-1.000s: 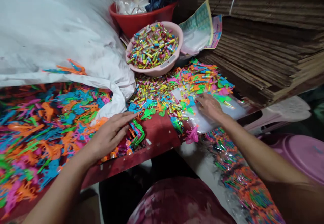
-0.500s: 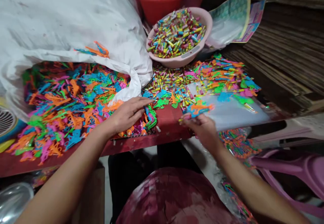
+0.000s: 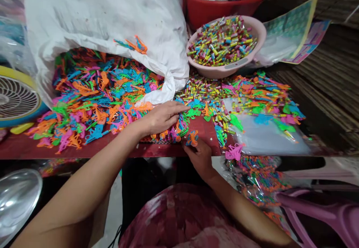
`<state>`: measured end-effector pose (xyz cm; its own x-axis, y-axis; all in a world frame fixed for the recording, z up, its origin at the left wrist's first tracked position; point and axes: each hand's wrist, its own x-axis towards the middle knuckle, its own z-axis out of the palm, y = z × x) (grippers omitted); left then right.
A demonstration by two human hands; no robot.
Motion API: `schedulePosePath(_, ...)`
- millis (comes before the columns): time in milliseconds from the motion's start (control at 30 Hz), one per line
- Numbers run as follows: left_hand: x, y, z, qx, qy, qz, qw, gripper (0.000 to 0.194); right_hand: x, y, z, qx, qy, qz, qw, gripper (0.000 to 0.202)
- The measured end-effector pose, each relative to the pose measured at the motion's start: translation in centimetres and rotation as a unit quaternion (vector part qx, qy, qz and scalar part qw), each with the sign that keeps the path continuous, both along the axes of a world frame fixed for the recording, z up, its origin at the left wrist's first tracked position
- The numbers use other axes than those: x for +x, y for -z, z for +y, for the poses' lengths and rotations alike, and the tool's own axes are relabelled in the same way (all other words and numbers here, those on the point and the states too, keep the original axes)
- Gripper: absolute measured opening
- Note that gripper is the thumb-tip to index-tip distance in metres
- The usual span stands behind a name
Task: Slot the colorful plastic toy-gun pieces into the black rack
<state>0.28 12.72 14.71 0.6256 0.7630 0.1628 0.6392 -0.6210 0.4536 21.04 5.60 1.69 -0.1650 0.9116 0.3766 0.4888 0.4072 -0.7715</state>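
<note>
My left hand (image 3: 166, 118) lies palm down, fingers stretched out, over a row of small plastic toys (image 3: 183, 125) at the table's front edge. To its right, my right hand (image 3: 201, 155) pinches an orange and blue plastic toy (image 3: 192, 138) low over the red tabletop (image 3: 165, 150). Beyond the hands lie green toys (image 3: 193, 112) and an orange toy (image 3: 206, 110). A green and blue toy (image 3: 220, 135) and a pink toy (image 3: 235, 152) rest right of my right hand. The toys' exact kind is too small to tell.
A white sack (image 3: 112, 12) spills a heap of bright plastic toys (image 3: 101, 87) at left. Behind, a pink basin (image 3: 259, 34) holds small coloured tubes, beside a red basin (image 3: 224, 8). Clear plastic bags (image 3: 275, 137) lie at right. A fan (image 3: 17, 94) stands far left.
My right hand has come left from the plastic bags to beside my left hand, with an orange and blue toy in its fingers. The whole view has shifted; my left hand stays on the row.
</note>
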Motion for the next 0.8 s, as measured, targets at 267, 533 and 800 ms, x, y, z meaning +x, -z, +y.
schedulePosePath(267, 0.0, -0.1, -0.1, 0.002, -0.003, -0.010, 1.000, 0.053, -0.8, -0.6, 0.0, 0.017, -0.030, -0.097, 0.995, 0.015)
schedulePosePath(533, 0.0, 0.3, 0.0, 0.006, -0.003, -0.002, 1.000, 0.053, -0.7, -2.1, 1.2, -0.026, -0.106, -0.164, 0.980, 0.018)
schedulePosePath(800, -0.1, -0.8, -0.3, -0.010, -0.015, -0.023, 1.000, 0.049, -1.0, -1.9, 1.3, -0.040, -0.097, -0.162, 0.981, 0.018)
